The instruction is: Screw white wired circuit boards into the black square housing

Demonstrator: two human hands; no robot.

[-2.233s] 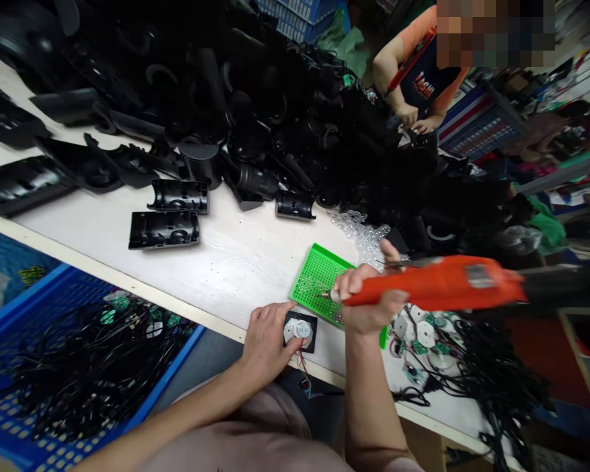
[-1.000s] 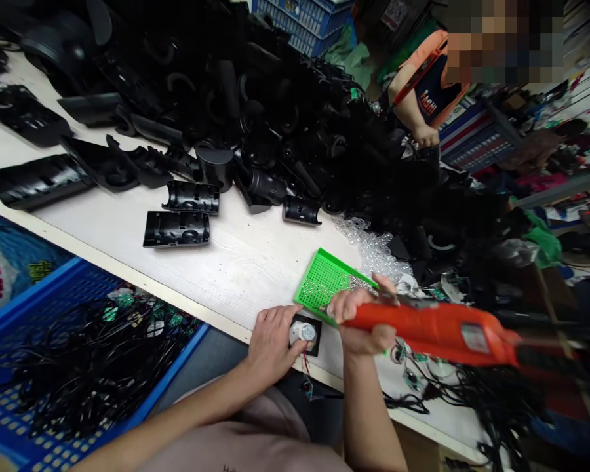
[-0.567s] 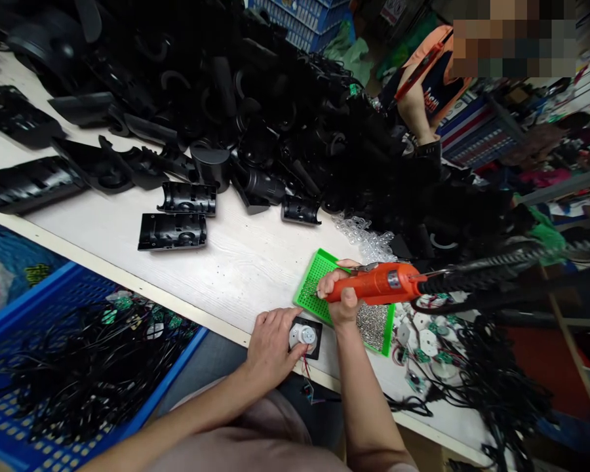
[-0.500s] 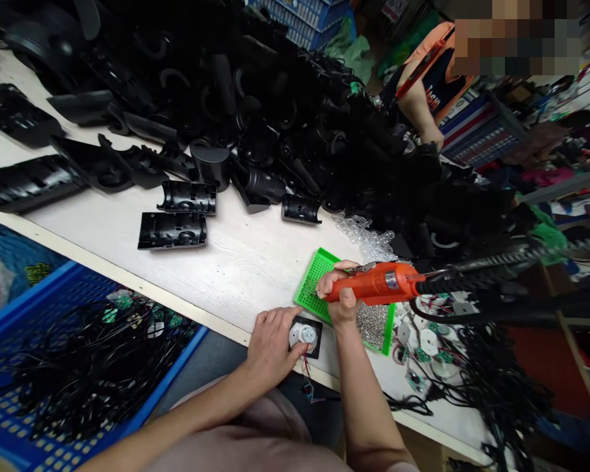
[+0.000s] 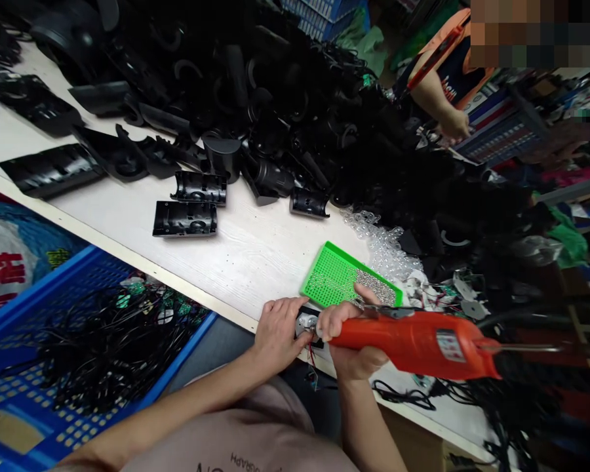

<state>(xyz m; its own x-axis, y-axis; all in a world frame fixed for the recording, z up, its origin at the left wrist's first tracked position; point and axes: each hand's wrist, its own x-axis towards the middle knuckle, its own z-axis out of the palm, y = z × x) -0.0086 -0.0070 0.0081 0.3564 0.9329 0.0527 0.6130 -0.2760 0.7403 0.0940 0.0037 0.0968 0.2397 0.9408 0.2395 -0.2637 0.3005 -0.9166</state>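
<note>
My left hand (image 5: 279,333) is closed on a small whitish motor (image 5: 305,322) with thin red wires, steadying it on a dark plate at the table's front edge. An orange electric screwdriver (image 5: 413,344) lies nearly level in my right hand (image 5: 351,351), fingers wrapped round its front end. Its tip points left at the motor; whether it touches a screw is hidden by my fingers. Just beyond my hands sits a green perforated tray (image 5: 319,278) with many small metal screws (image 5: 373,286), mostly heaped at its right end.
Black plastic housings (image 5: 187,218) pile up along the far side. Clear plastic pieces (image 5: 388,246) lie behind the tray. A blue crate (image 5: 86,262) of cables stands at lower left. Black cords (image 5: 408,396) lie at right. A co-worker's hand (image 5: 455,124) shows across the table.
My right hand has brought the screwdriver from over the green tray down and towards me, its tip now at the motor. My left hand stays on the motor. The view has shifted slightly.
</note>
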